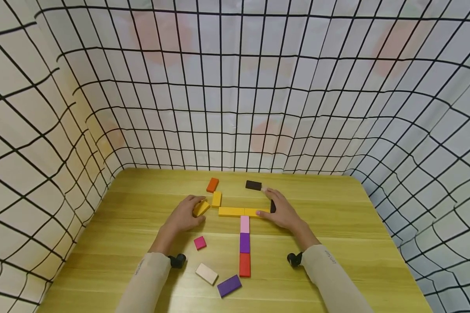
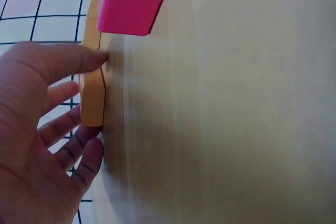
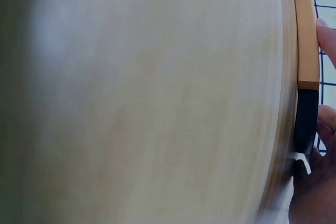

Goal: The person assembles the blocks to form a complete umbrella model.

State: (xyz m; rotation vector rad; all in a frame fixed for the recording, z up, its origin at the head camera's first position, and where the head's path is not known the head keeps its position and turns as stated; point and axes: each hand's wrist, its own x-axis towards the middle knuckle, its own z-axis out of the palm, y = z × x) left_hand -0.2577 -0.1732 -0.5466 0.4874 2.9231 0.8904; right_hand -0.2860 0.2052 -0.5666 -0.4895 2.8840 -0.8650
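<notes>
My left hand (image 1: 186, 214) curls around a yellow block (image 1: 201, 208). In the left wrist view the thumb (image 2: 86, 59) is on the near side of that block (image 2: 93, 100), with the other fingers beyond it. My right hand (image 1: 283, 212) lies over the right end of a yellow row, its thumb touching a yellow block (image 1: 252, 212). Partly hidden under this hand is a black block (image 1: 273, 206). In the right wrist view the black block (image 3: 306, 121) abuts the yellow block (image 3: 307, 45), and fingertips touch it.
Pink (image 1: 244, 224), purple (image 1: 244, 242) and red (image 1: 244, 264) blocks run down from the row. Loose blocks lie around: orange (image 1: 213, 184), yellow (image 1: 216, 199), black (image 1: 253, 185), crimson (image 1: 199, 243), cream (image 1: 206, 274), violet (image 1: 229, 286). Black netting (image 1: 240, 88) surrounds the wooden table (image 1: 337, 261).
</notes>
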